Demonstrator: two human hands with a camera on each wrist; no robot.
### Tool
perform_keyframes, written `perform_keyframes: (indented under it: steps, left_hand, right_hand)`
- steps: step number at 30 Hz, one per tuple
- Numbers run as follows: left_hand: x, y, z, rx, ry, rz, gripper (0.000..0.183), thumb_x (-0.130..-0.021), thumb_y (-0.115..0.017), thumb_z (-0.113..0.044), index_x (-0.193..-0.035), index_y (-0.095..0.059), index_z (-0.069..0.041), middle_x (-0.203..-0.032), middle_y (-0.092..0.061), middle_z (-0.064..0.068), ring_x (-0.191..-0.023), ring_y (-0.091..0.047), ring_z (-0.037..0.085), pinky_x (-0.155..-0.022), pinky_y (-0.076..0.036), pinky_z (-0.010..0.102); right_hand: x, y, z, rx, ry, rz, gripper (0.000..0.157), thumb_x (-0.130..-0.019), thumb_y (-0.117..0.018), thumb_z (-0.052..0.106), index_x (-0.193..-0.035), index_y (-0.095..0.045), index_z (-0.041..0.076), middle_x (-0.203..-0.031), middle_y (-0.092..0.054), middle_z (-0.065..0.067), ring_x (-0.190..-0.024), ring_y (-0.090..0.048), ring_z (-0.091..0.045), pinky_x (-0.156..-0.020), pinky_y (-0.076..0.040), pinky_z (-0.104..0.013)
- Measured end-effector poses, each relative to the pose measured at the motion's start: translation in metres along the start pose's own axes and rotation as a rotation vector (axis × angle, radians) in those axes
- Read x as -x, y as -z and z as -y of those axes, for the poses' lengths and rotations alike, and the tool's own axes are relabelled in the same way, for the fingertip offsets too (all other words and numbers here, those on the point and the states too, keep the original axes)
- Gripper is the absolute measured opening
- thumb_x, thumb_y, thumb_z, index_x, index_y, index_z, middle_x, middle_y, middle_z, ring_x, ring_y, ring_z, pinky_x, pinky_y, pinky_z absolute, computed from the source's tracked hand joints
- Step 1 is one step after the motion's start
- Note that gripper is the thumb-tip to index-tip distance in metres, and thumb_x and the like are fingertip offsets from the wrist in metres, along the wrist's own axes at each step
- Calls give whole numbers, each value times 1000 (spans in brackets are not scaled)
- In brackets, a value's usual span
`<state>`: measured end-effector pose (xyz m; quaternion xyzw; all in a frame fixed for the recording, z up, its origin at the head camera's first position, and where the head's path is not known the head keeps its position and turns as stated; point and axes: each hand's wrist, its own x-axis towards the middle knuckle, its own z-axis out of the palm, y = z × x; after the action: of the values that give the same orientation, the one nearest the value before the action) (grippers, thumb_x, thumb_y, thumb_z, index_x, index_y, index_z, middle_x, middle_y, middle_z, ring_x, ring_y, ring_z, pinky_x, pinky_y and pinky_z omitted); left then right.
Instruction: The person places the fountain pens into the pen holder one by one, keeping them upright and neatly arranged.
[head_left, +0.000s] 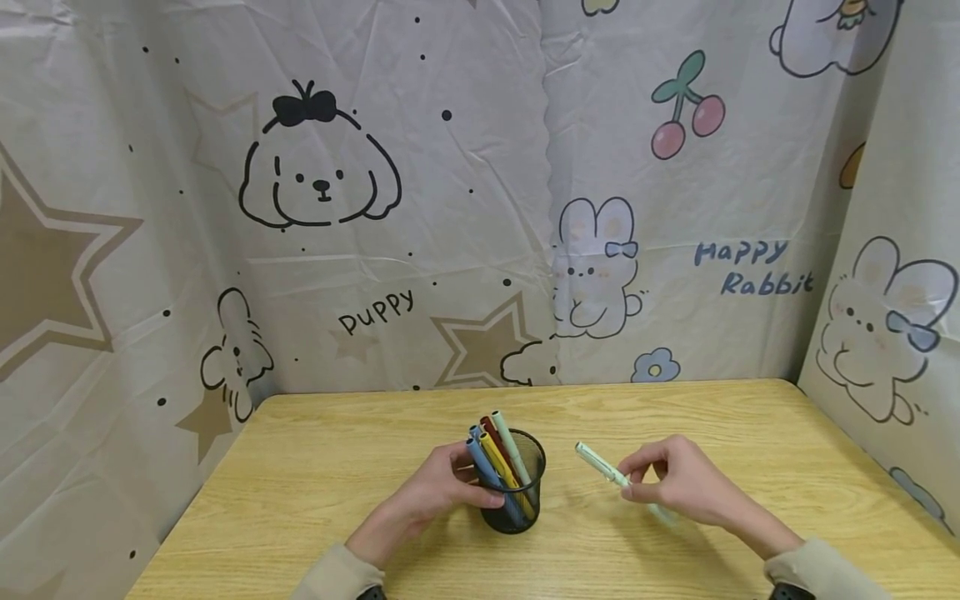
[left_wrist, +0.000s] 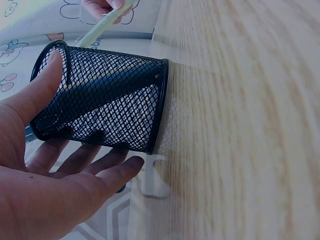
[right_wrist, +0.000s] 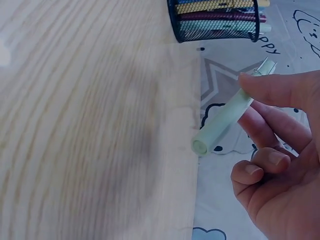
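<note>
A black mesh pen holder stands upright on the table, with several pens leaning in it: blue, yellow, dark red and a pale green one. My left hand holds it from the left, thumb near the rim and fingers around the far side; the left wrist view shows the thumb lying against the mesh. To the right of the holder, my right hand pinches another pale green pen between thumb and fingers. That pen is tilted above the table, its clip end toward the holder.
The wooden table carries the holder near its middle. Behind it and along both sides hangs a pale curtain printed with cartoon animals, stars and cherries.
</note>
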<state>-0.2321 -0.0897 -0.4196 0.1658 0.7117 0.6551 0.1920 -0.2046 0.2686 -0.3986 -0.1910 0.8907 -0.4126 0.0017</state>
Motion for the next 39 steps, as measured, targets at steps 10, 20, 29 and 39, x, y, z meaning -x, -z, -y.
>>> perform_keyframes:
  steps: [10,20,29,39]
  left_hand:
    - [0,0,-1,-3,5,0,57,-80,-89,4,-131,-66,0,-124,-70,8,-130,-60,34,-109,-50,46]
    - [0,0,-1,-4,1,-2,57,-79,-89,4,-131,-66,-1,-124,-70,8,-128,-61,33,-108,-50,46]
    - [0,0,-1,0,9,-3,57,-79,-89,4,-132,-66,-1,-124,-70,8,-129,-60,34,-109,-50,46]
    - [1,0,-1,11,0,5,56,-80,-88,5,-131,-66,0,-122,-70,9,-126,-62,32,-106,-52,44]
  right_hand:
    - [-1,1,10,-50,11,-22,18,-84,-88,15,-99,-83,9,-80,-70,5,-54,-32,-5,-50,-30,-25]
    - [-5,-2,31,-76,48,-92,18,-85,-88,16,-101,-83,9,-80,-71,4,-54,-33,-5,-49,-29,-24]
    - [-12,-10,45,-108,52,-135,18,-84,-88,16,-101,-82,9,-80,-71,2,-54,-32,-6,-51,-29,-24]
    - [-23,-16,63,-163,104,-201,17,-84,-89,13,-101,-84,10,-83,-74,2,-54,-33,-8,-51,-29,-24]
